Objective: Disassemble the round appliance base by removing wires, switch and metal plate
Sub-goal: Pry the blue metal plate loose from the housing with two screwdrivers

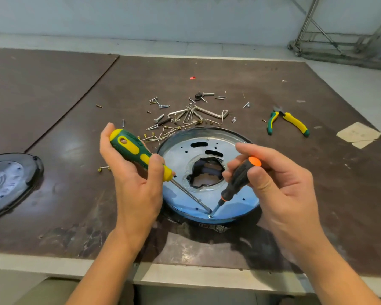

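The round appliance base lies on the brown table, its shiny metal plate facing up with a ragged hole in the middle. My left hand grips a green-and-yellow screwdriver. My right hand grips a black-and-orange screwdriver. Both tips meet at a screw on the plate's near rim. Loose wires with brass terminals lie just behind the base.
A pile of screws, hex keys and small parts sits behind the base. Green-and-yellow pliers lie at the right. A black round cover rests at the left edge. Paper scraps lie far right.
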